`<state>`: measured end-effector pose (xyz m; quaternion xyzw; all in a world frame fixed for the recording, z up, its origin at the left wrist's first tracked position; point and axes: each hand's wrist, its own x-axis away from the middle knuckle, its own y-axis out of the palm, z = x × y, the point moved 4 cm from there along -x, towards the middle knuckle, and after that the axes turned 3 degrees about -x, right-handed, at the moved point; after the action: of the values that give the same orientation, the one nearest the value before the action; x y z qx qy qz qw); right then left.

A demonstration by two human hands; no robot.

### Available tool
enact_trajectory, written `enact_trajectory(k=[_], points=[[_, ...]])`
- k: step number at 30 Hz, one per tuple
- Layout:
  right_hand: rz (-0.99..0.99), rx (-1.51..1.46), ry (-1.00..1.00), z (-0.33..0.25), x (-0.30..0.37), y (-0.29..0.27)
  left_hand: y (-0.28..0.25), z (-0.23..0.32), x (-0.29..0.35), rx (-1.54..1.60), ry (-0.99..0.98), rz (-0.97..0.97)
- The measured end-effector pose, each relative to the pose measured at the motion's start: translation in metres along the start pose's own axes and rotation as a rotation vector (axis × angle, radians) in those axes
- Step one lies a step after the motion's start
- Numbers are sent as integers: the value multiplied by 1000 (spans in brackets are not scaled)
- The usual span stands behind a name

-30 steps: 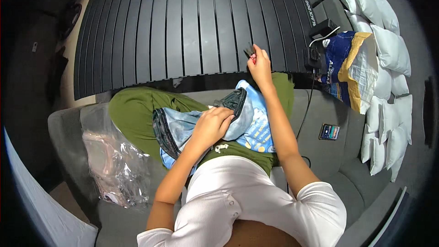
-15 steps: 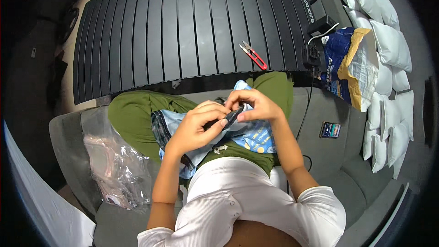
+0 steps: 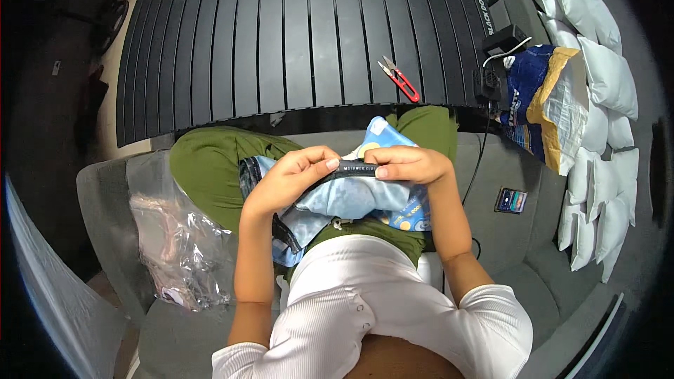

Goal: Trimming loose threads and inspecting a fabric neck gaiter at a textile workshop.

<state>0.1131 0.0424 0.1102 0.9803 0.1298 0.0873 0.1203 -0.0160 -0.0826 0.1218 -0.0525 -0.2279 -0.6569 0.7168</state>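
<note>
Left fingers point(image 3: 327, 164) pinched near pinched right fingers point(image 3: 383, 170)

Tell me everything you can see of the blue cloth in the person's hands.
The blue cloth looks soft, pale and mottled, and lies crumpled across the green trousers. Its dark band, with light lettering, is pinched by the left hand and the right hand and runs sideways between them. More dark trim shows at the lower left. Brighter blue fabric with yellow round prints lies on the right; whether it joins is unclear.
</note>
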Motion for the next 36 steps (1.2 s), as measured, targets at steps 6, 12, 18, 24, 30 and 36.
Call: enact_trajectory(k=[6, 12, 18, 24, 30, 36], points=[[113, -206, 42, -9, 5, -1, 2, 0, 4, 78, -29, -12], [185, -311, -44, -8, 9, -5, -1, 1, 11, 123, -118, 32], [169, -835, -390, -16, 22, -19, -14, -14, 21, -112, 186, -386], [289, 16, -139, -21, -3, -10, -9, 6, 16, -76, 86, -251], [47, 113, 113, -21, -21, 1, 6, 3, 2, 95, -104, -112], [460, -788, -296, -5, 21, -45, -12, -4, 9, 60, -24, -280]])
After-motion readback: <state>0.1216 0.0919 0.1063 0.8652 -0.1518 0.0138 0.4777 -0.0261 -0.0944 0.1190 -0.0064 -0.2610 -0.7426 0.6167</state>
